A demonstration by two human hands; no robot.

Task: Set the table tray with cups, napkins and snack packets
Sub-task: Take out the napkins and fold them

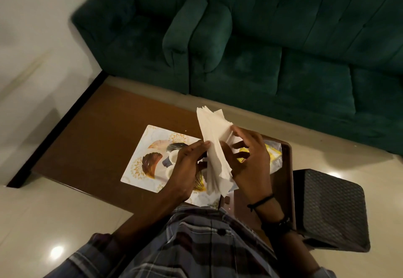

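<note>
Above the brown table I hold a stack of white napkins [214, 144] upright between both hands. My left hand [187, 166] grips its left edge with thumb and fingers. My right hand [250, 159] holds the right side, fingers spread over the paper. Under my hands lies a white tray [144, 146] with gold and brown fan patterns. Small white cups [173, 156] stand on it, partly hidden by my left hand. A yellow snack packet [271, 153] in clear plastic lies to the right, behind my right hand.
The brown wooden table [104, 133] runs from left to centre, with a dark edge on its left. A green sofa [261, 44] fills the back. A black woven stool [331, 208] stands at the right on the glossy floor.
</note>
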